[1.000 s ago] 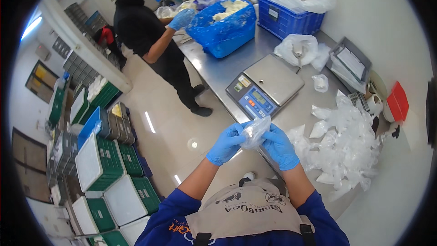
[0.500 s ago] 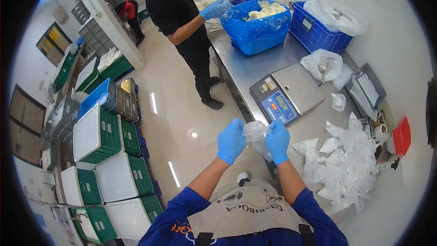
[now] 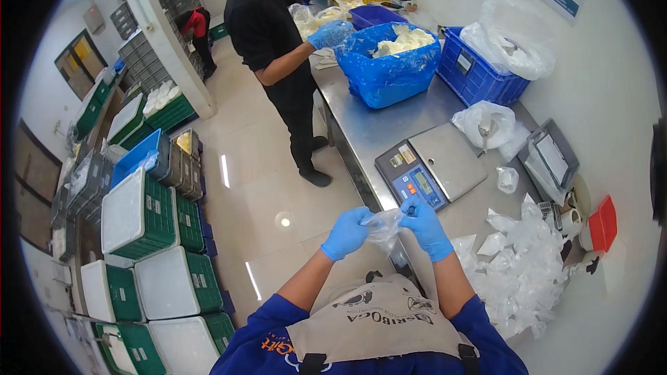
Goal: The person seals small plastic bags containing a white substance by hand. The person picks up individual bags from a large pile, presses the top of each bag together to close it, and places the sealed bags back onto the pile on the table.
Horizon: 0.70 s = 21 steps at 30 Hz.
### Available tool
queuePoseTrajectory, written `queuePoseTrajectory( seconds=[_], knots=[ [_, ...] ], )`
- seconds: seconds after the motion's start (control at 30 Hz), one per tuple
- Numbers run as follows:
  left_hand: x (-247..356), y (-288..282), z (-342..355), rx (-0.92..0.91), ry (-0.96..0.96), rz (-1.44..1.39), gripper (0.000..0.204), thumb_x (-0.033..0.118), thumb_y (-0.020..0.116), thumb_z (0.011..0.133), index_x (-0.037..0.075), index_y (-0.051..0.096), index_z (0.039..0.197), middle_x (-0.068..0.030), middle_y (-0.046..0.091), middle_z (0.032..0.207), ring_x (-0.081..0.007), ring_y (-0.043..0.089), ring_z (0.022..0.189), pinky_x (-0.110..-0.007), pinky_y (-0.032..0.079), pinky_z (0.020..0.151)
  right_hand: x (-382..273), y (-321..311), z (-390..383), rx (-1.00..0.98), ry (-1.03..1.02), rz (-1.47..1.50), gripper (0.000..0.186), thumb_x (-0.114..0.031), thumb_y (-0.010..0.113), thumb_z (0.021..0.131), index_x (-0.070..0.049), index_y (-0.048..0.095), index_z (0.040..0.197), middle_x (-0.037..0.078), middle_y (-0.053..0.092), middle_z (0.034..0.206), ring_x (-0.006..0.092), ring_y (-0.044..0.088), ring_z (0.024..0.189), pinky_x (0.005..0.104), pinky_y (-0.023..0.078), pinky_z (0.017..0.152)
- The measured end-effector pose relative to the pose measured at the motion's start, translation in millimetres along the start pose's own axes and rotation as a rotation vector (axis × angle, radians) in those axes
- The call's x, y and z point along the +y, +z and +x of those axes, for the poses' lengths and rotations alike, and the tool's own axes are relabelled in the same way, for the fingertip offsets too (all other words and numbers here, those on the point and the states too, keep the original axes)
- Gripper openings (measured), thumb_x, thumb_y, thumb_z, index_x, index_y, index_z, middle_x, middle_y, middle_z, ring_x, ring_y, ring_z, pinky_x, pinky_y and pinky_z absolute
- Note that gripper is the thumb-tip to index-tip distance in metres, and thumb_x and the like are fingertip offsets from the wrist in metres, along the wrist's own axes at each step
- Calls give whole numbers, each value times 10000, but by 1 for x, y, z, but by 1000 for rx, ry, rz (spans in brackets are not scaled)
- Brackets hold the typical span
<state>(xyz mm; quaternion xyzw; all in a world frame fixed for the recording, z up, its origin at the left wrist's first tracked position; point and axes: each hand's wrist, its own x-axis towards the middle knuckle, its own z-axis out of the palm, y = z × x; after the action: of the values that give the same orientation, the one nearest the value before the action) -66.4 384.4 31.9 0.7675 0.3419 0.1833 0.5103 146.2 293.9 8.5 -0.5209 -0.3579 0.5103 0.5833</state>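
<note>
Between my two blue-gloved hands hangs a small clear plastic bag (image 3: pixel 383 226), held at its upper edge over the table's front edge. My left hand (image 3: pixel 347 233) is closed on the bag's left side. The fingers of my right hand (image 3: pixel 425 226) pinch its right corner. What the bag contains, if anything, I cannot make out. Just beyond my right hand stands a digital scale (image 3: pixel 432 167) with a bare steel plate. A heap of filled clear bags (image 3: pixel 517 271) lies to the right of my right forearm.
A blue-lined tub of pale, creamy stuff (image 3: pixel 389 83) and a blue crate (image 3: pixel 479 73) stand farther along the steel table (image 3: pixel 361 146). An open bag with a scoop (image 3: pixel 484 125) lies beyond the scale. A co-worker in black (image 3: pixel 271 62) stands at left. Lidded green crates (image 3: pixel 156 215) are stacked on the floor.
The bag was stretched flat between both hands; now it is gathered and hangs lower. My right hand has turned, its fingers pointing up. The co-worker's raised hand now shows a clear bag more fully.
</note>
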Motion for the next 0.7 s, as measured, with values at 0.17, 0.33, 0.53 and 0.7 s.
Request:
queuePoseTrajectory(
  seconds=[0.17,0.33,0.53,0.7],
  knots=[
    [-5,-12,-1,-174,118,-646,72,103,683,867,81,619,894,32,579,903,-109,547,803,-307,474,737,15,24,20,247,-142,-659,173,-27,669,748,-63,611,907,58,597,777,167,580,726,315,485,685],
    [-5,-25,-13,94,19,-837,143,43,697,827,98,578,885,18,569,894,-115,535,774,-296,449,694,-5,55,31,278,-226,-898,135,-52,693,777,-76,628,893,72,558,649,193,564,598,378,443,563],
    [-47,-34,-17,689,-124,211,213,10,640,783,65,568,976,-61,531,684,-182,547,634,-361,476,631,-21,90,32,97,-435,-1168,166,-89,705,776,-88,625,921,110,612,812,310,608,753,429,487,678],
    [-49,-44,-40,673,-217,-253,192,38,660,807,41,566,973,-41,558,713,-173,572,647,-356,486,625,-68,121,13,-107,-942,-995,221,-128,719,762,-90,610,951,138,621,1034,355,619,1008,423,491,818]
  ],
)
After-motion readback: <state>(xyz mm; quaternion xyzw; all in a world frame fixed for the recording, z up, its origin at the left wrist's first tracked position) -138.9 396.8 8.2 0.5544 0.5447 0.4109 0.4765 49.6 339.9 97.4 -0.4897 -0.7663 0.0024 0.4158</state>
